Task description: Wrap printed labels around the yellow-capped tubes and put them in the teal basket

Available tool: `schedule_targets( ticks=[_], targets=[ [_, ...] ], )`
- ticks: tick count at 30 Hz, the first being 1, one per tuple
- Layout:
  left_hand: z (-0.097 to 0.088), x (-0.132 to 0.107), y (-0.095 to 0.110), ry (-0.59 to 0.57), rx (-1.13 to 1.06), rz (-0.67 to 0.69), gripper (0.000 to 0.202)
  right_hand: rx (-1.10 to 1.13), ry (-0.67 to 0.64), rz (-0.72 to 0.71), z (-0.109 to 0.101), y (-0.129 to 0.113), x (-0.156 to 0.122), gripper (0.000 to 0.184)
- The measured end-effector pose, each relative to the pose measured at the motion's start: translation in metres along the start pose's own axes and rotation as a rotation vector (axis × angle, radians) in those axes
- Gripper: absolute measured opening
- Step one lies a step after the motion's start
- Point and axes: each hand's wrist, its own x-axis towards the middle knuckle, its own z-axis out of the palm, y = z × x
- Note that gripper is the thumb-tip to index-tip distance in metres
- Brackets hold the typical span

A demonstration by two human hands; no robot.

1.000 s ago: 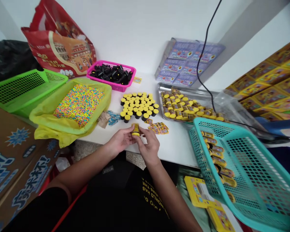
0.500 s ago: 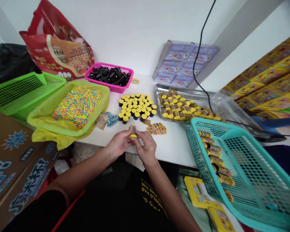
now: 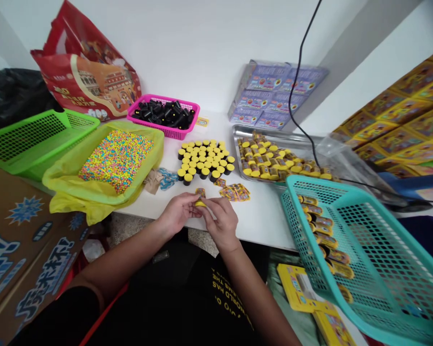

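Red printed bag (image 3: 90, 89) by white wall (image 3: 187, 48), purple boxes (image 3: 261, 98) behind black cable (image 3: 299, 57), cardboard cartons (image 3: 29, 240) at left

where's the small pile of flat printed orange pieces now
In the head view, slightly right of centre: the pile lies on the white tabletop, just beyond the right hand, near the yellow-topped black cylinders.

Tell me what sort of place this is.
Likely a small packing workroom: colourful pellets heaped in a lined tub, yellow-topped bottles grouped on a table, stacked yellow boxes at right.
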Motion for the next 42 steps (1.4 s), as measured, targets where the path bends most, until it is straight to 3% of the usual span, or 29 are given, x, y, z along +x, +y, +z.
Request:
schedule_targets(
  ticks=[4, 10, 14, 24, 30, 36, 42],
  targets=[
    [0.001, 0.001, 0.002, -0.027, 0.007, -0.026, 0.018, 0.125, 0.005, 0.109, 0.001, 0.001, -0.001, 0.027],
    [-0.003, 0.010, -0.001, -0.001, -0.021, -0.080, 0.027, 0.178, -0.092, 0.078, 0.001, 0.003, -0.003, 0.025],
    [-0.003, 0.008, -0.007, -0.030, -0.012, -0.043, 0.032, 0.192, -0.025, 0.169, 0.004, 0.000, -0.005, 0.030],
    [-0.003, 0.003, -0.012, -0.012, -0.023, -0.038, 0.041, -0.067, -0.079, -0.075, 0.004, 0.002, -0.007, 0.024],
    [-0.003, 0.002, -0.007, -0.029, -0.053, 0.005, 0.026, 0.080, -0.023, 0.055, 0.006, -0.001, -0.007, 0.034],
    [-0.001, 0.000, -0.005, 0.029, -0.046, -0.021, 0.029, 0.085, -0.080, 0.070, 0.008, 0.002, -0.007, 0.026],
    [-0.001, 0.000, -0.014, 0.049, -0.010, -0.037, 0.033, 0.241, -0.004, 0.187, 0.013, 0.001, -0.009, 0.018]
  ],
)
